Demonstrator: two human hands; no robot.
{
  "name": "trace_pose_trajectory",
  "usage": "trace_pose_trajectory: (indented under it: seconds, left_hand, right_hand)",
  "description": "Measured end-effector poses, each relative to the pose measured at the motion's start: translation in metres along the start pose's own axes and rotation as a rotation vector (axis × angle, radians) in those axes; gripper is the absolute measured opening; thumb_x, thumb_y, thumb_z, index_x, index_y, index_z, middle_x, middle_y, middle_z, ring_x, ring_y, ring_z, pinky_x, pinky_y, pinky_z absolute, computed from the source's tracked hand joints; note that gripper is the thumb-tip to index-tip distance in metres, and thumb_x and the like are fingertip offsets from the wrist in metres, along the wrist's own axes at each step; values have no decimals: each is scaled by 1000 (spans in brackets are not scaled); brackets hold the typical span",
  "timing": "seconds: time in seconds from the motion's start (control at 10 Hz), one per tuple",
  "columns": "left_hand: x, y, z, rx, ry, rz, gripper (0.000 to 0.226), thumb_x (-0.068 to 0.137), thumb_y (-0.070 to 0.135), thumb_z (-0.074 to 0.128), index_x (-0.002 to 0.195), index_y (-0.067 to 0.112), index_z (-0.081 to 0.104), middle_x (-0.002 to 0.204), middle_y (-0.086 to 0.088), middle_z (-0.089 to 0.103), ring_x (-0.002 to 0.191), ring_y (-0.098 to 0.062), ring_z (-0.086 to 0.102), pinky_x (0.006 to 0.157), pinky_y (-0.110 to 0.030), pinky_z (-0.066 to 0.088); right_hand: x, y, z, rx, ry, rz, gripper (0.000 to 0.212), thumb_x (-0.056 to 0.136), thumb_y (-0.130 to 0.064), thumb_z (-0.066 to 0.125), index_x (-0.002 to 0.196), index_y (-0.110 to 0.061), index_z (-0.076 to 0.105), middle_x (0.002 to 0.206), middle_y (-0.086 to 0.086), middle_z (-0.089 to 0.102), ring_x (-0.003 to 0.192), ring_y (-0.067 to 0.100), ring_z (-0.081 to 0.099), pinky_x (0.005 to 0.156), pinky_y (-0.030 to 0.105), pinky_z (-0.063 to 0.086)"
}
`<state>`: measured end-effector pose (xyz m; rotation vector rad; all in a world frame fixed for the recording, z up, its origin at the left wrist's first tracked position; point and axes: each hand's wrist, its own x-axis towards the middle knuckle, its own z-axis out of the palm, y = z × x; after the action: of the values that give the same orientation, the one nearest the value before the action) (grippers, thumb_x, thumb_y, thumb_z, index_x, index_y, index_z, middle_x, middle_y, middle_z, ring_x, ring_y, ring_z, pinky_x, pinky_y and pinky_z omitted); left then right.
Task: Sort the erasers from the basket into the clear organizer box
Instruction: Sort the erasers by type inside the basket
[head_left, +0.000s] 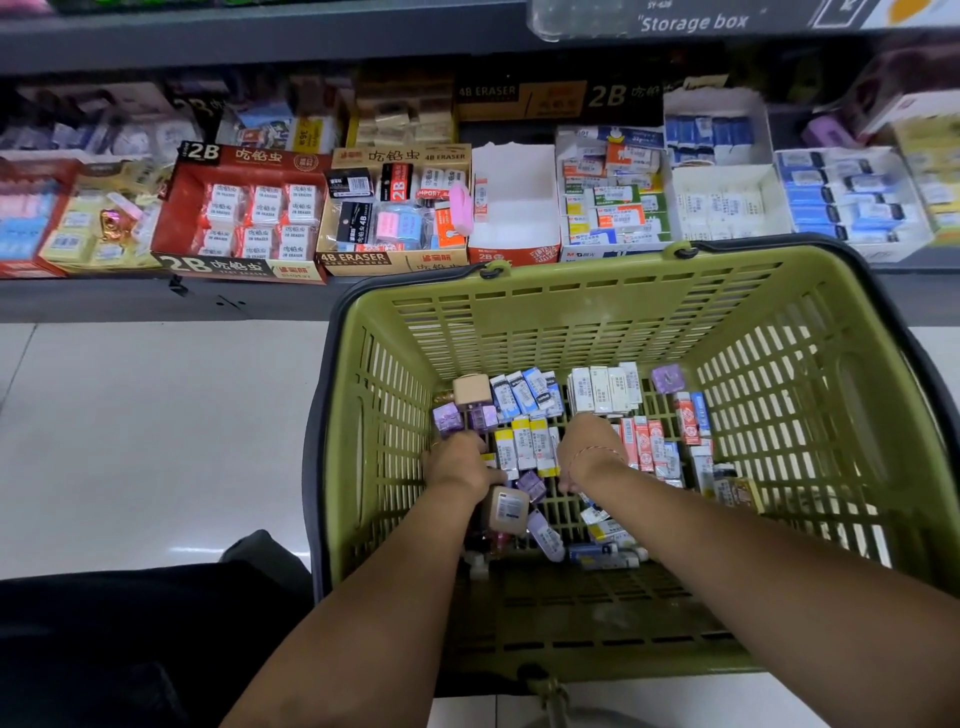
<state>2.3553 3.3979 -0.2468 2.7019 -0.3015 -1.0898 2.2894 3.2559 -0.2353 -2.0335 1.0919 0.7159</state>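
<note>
Shelf (156, 301) at back w/ open display boxes (244, 218) of erasers. Green basket (779, 322) in front of it, right of centre. Erasers (602, 389) lie loose on basket bottom, mostly far half. Left hand (457, 462) & right hand (587, 447) both down among them, fingers hidden; can't tell if gripping anything.

A glossy pale tiled floor (145, 441) reflects light below a dark grey shop shelf (130, 304) crowded with cardboard display boxes (244, 218), beneath an upper shelf (260, 44).
</note>
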Motion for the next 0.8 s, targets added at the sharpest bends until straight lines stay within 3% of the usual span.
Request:
trace_pose_trajectory:
  seconds: [0.1, 0.2, 0.3, 0.4, 0.5, 0.6, 0.7, 0.8]
  left_hand:
    - [2, -1, -1, -2, -17, 3, 47, 72, 39, 82, 112, 21, 64, 114, -1, 66, 110, -24, 57, 96, -35, 42]
    - [2, -5, -1, -59, -43, 5, 40, 73, 33, 82, 104, 18, 61, 111, -4, 65, 108, -26, 57, 99, -39, 41]
    - [6, -8, -2, -270, -52, 15, 34, 78, 16, 79, 106, 8, 63, 113, -13, 65, 107, -29, 60, 96, -41, 47]
    - [7, -6, -5, -416, 74, -15, 26, 84, 7, 72, 107, 1, 63, 112, -17, 66, 102, -30, 62, 87, -32, 50]
    - [4, -6, -4, -420, 174, -31, 24, 85, 5, 69, 107, 1, 60, 107, -15, 65, 98, -29, 61, 83, -31, 50]
    - [4, -6, -3, -406, 213, -26, 21, 84, 2, 69, 101, 2, 58, 93, -10, 61, 89, -27, 59, 77, -32, 50]
    - [6, -5, -4, -394, 193, -4, 12, 87, -1, 63, 97, 4, 59, 93, -14, 64, 87, -27, 59, 73, -26, 46]
    - [5, -5, -3, -340, 201, 10, 12, 91, 5, 60, 103, 5, 62, 105, -13, 67, 96, -28, 62, 77, -27, 49]
  right_hand:
    - [-3, 0, -2, -90, -64, -1, 31, 91, -15, 57, 116, 3, 60, 105, 12, 68, 84, 24, 65, 71, 31, 53]
    - [-10, -4, -6, -10, -117, 87, 46, 88, -31, 63, 127, -7, 59, 70, 1, 69, 52, 8, 55, 49, 15, 47]
    - [-2, -2, 0, -18, -148, 60, 32, 92, -15, 54, 117, 4, 61, 62, 2, 55, 25, 1, 45, 30, 13, 40]
    - [-8, -7, -5, -129, -138, 116, 42, 87, -27, 60, 126, -10, 60, 58, -2, 50, 31, 8, 43, 29, 13, 35]
    - [-7, -2, -1, -195, -203, 70, 51, 85, -37, 60, 133, -23, 54, 64, -16, 58, 25, 7, 34, 30, 12, 31]
    - [-12, -8, 0, -101, -143, 157, 41, 88, -29, 55, 128, -17, 58, 99, -6, 69, 24, 10, 36, 30, 14, 32]
    - [-10, -9, -5, 96, -137, 246, 38, 85, -23, 62, 122, -14, 62, 100, 0, 72, 19, 6, 34, 25, 11, 30]
    - [-18, -12, -6, 151, -211, 241, 37, 87, -18, 61, 123, -9, 62, 71, 0, 65, 16, 5, 33, 23, 11, 28]
